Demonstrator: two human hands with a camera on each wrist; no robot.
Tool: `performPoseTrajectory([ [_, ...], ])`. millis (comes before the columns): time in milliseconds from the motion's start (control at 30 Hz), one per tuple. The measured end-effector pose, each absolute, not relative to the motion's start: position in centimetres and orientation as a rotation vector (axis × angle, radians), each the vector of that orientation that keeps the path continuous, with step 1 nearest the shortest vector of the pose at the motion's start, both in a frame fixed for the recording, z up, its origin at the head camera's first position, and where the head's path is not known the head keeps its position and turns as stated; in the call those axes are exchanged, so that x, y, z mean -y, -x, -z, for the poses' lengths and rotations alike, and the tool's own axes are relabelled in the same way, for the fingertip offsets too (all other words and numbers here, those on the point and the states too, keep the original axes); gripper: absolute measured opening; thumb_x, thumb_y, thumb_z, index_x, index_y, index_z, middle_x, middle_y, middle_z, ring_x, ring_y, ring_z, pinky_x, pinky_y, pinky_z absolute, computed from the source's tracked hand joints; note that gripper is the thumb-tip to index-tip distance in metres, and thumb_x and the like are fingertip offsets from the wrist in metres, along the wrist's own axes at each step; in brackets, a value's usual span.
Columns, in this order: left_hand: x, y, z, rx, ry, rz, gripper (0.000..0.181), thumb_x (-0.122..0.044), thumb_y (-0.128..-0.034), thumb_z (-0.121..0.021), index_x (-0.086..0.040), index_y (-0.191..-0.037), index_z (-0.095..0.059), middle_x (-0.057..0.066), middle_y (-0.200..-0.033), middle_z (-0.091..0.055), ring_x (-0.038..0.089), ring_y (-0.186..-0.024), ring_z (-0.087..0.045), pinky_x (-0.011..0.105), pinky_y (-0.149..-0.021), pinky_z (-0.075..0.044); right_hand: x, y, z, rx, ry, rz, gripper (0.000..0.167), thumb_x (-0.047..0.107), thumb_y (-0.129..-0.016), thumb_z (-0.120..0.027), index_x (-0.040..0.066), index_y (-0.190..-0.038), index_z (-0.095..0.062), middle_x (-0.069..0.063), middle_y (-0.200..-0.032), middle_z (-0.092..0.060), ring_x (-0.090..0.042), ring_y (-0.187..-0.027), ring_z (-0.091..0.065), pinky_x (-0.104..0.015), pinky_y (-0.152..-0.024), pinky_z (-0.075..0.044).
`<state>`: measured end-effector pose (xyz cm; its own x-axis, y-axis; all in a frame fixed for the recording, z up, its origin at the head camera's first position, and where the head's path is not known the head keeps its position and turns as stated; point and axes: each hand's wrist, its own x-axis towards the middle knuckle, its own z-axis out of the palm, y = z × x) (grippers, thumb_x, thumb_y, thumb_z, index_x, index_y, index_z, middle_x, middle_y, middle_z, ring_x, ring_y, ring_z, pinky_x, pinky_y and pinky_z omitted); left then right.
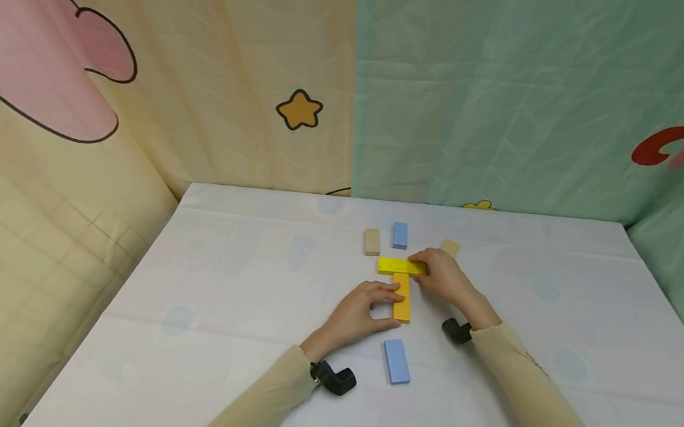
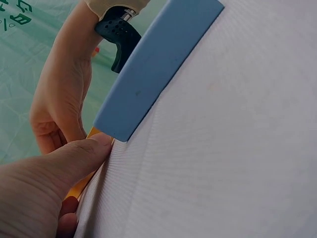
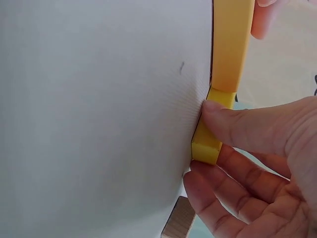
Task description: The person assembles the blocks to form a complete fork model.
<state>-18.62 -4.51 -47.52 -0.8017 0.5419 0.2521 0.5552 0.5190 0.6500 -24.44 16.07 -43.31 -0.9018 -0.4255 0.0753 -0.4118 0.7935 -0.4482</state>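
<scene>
You seem to be squaring two blocks into a T just right of and below the frame's middle: the yellow block [image 1: 395, 267] crosswise, the orange block [image 1: 402, 310] running down from it, touching. Your right hand [image 1: 446, 279] pinches the yellow one's right end; your left hand [image 1: 363, 306] grips the orange one narrowly — thumb at its lower end. The next move, I'd judge, calls for a light touch that keeps them aligned. A near blue block [image 1: 396, 362] lies below them, a far blue block [image 1: 400, 236] above — all on a white cloth [image 1: 250, 252]. A yellow curtain [image 1: 227, 55] fills the upper left, a green curtain [image 1: 487, 83] the upper right.
</scene>
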Motion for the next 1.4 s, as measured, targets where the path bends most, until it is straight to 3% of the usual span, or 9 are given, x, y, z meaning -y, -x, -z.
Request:
performPoseTrajectory([
  [500, 4.4, 18.6, 47.3, 2.738, 0.940, 1.267, 0.042, -0.032, -0.0798, -0.078, -0.017, -0.118, -0.068, -0.006, -0.133, -0.053, 0.013, -0.119, -0.047, 0.020, -0.083, -0.043, -15.8, 23.9, 43.0, -2.961, 0.680, 0.736, 0.033, 0.000, -0.084, -0.070, -0.008, -0.115, -0.063, -0.021, -0.111, -0.063, -0.035, -0.102, -0.058, -0.047, -0.091, -0.044],
  [733, 4.2, 18.8, 47.0, 2.725, 0.912, 1.255, 0.028, -0.033, -0.0913, -0.064, -0.016, -0.113, -0.070, -0.003, -0.127, -0.057, 0.014, -0.116, -0.049, 0.025, -0.086, -0.043, -15.8, 24.0, 43.1, -2.958, 0.696, 0.721, 0.032, 0.000, -0.084, -0.069, -0.008, -0.115, -0.063, -0.021, -0.111, -0.063, -0.035, -0.102, -0.058, -0.048, -0.091, -0.044],
  [867, 4.2, 18.9, 47.1, 2.732, 0.918, 1.159, 0.026, -0.032, -0.0907, -0.066, -0.017, -0.112, -0.069, -0.003, -0.122, -0.058, 0.013, -0.115, -0.049, 0.027, -0.094, -0.039, -15.8, 24.0, 43.1, -2.952, 0.712, 0.726, 0.032, 0.000, -0.084, -0.069, -0.008, -0.114, -0.063, -0.020, -0.110, -0.063, -0.034, -0.101, -0.058, -0.048, -0.091, -0.044],
  [1033, 4.2, 18.9, 47.1, 2.749, 0.925, 1.073, 0.030, -0.033, -0.0900, -0.066, -0.019, -0.116, -0.068, -0.003, -0.119, -0.057, 0.013, -0.114, -0.048, 0.026, -0.095, -0.039, -15.9, 24.1, 43.2, -2.935, 0.731, 0.736, 0.033, -0.001, -0.083, -0.069, -0.008, -0.115, -0.062, -0.020, -0.111, -0.063, -0.034, -0.101, -0.058, -0.047, -0.090, -0.045],
  [1400, 3.9, 18.9, 47.3, 2.736, 0.940, 1.076, 0.032, -0.035, -0.0905, -0.065, -0.019, -0.119, -0.068, -0.003, -0.119, -0.057, 0.013, -0.113, -0.049, 0.027, -0.093, -0.040, -17.3, 22.7, 42.9, -2.930, 0.681, 0.757, 0.048, 0.000, -0.085, -0.065, -0.004, -0.131, -0.052, -0.024, -0.128, -0.050, -0.040, -0.117, -0.047, -0.053, -0.097, -0.037],
])
